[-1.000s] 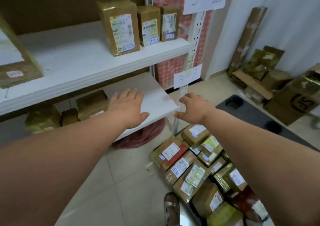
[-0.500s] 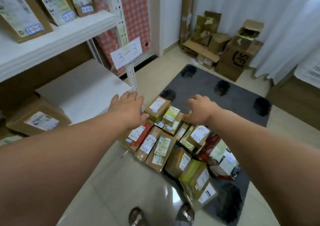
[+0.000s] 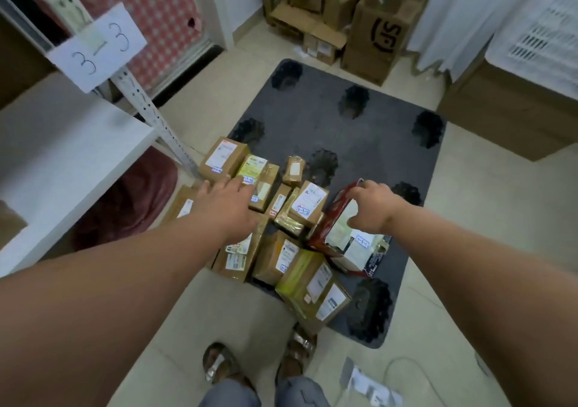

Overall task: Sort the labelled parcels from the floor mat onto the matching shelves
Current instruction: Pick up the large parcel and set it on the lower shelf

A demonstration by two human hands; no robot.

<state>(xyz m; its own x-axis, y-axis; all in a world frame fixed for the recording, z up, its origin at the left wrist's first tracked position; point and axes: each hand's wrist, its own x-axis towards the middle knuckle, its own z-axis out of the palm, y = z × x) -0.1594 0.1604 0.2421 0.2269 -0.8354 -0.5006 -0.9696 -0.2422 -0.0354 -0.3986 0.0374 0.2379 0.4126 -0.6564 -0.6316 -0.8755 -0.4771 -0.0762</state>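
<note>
Head view, working left to right. At far left the white shelf (image 3: 72, 144) is sitting beside its perforated upright, which is carrying a paper sign reading 3-3 (image 3: 97, 47); that sign is presumably there so you can match parcel codes to levels. A dark red bundle (image 3: 134, 197) is lying on the floor under the shelf.

Your left hand (image 3: 225, 206) is reaching out over the near-left part of the parcel pile (image 3: 275, 219), fingers straight and loosely spread, palm down. It is gripping nothing; whether the fingertips are touching the yellow-labelled parcel (image 3: 253, 169) just ahead of them, I cannot tell. Judgement: this hand is steadying itself or choosing a next pick.

The parcels are lying packed edge to edge on the near-left corner of the grey floor mat (image 3: 359, 144), most of them label-up, which is letting you read the small blue-bordered codes. One brown box (image 3: 308, 203) in the middle is showing 3-3-2. The rest of the mat is showing only its dark flower pattern.

Your right hand (image 3: 372, 206) is curling over the upper edge of the red-and-white packet (image 3: 341, 238), thumb and fingers pinching it, and the packet is tilting up off the pile. Its sticker appears to be reading 3-3-1, so it likely belongs on the 3-3 level at left.

Beyond the mat, a stack of cardboard boxes (image 3: 375, 41) is standing against the curtain; their contents are hidden. A white slatted crate (image 3: 538, 44) is sitting at far right.
</note>
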